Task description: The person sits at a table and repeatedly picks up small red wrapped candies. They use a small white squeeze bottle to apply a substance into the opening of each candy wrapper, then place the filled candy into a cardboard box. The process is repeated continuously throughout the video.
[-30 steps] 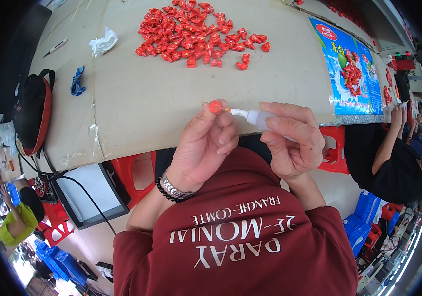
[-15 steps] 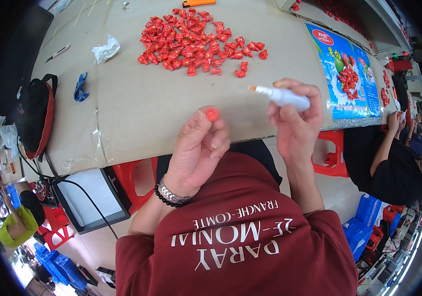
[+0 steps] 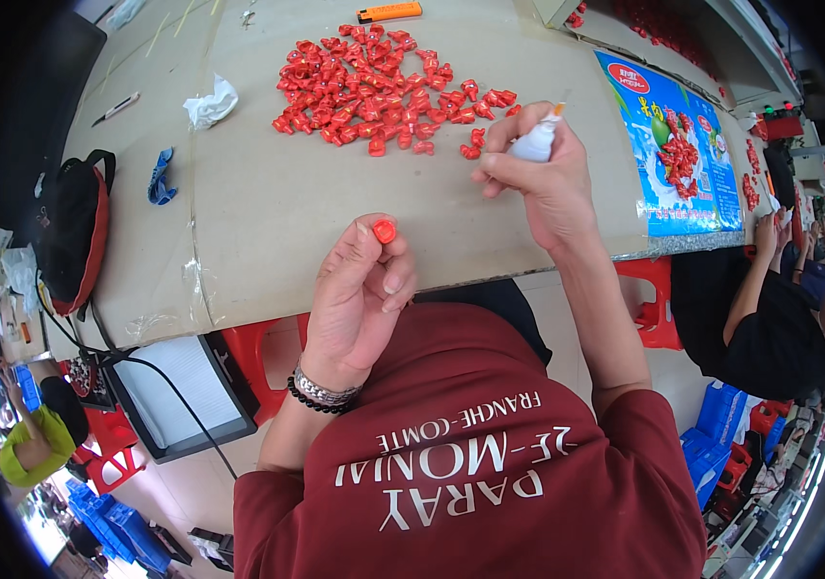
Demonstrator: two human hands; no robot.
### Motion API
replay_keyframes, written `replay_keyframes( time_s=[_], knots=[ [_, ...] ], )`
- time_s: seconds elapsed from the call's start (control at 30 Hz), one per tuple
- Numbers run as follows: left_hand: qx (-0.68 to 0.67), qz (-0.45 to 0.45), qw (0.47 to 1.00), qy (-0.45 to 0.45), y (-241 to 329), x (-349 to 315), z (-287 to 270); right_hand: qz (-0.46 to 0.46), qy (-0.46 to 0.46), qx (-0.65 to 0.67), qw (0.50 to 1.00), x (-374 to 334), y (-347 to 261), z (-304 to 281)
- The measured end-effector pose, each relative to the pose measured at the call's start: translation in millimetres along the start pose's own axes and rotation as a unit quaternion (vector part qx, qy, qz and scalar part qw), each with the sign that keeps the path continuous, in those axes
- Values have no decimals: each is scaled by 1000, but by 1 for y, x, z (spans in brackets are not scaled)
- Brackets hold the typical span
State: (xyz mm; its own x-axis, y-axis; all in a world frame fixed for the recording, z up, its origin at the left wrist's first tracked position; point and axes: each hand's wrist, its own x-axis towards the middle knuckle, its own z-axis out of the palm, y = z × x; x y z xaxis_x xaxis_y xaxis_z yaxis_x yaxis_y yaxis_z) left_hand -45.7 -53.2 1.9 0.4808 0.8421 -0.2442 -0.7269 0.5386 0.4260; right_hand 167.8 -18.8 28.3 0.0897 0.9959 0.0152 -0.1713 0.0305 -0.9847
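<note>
A small round red plastic-looking piece (image 3: 385, 231) sits pinched at the thumb and fingertips of my left hand (image 3: 359, 299), over the near part of the table. Farther off to the right, my right hand (image 3: 552, 188) is closed around a small white squeeze bottle (image 3: 532, 146). Its thin orange-based nozzle points up and to the right, and my fingers cover part of the bottle. Beyond both hands spreads a heap of similar glossy red pieces (image 3: 359, 92). A few stray pieces (image 3: 472, 145) lie just left of my right hand.
On the table (image 3: 268, 222) are an orange-handled cutter (image 3: 389, 13), crumpled tissue (image 3: 211, 102), a pen-like tool (image 3: 116, 109), a blue strip (image 3: 160, 177) and a black-and-red bag (image 3: 80, 232). A blue printed sheet (image 3: 687, 198) bears more red pieces. Another person (image 3: 755, 314) sits at right.
My right hand has moved away from me, and the bottle's nozzle has swung from pointing left to pointing up and right. My left hand has shifted slightly left with the red piece.
</note>
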Motion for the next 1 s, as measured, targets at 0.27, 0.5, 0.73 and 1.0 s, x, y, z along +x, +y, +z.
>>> replay_keyframes(
  time_s=[0.27,0.5,0.73,1.0],
  knots=[
    [-18,4,1000,-2,3,-3,-5,-193,-15,-523,830,27,11,22],
    [-29,11,999,-7,5,-5,-9,-214,-47,-585,781,35,20,34],
    [14,35,999,26,5,-8,-3,-210,-39,-591,778,32,23,32],
    [108,84,990,42,-2,-5,-1,17,-32,-284,958,-18,-20,48]
  ],
)
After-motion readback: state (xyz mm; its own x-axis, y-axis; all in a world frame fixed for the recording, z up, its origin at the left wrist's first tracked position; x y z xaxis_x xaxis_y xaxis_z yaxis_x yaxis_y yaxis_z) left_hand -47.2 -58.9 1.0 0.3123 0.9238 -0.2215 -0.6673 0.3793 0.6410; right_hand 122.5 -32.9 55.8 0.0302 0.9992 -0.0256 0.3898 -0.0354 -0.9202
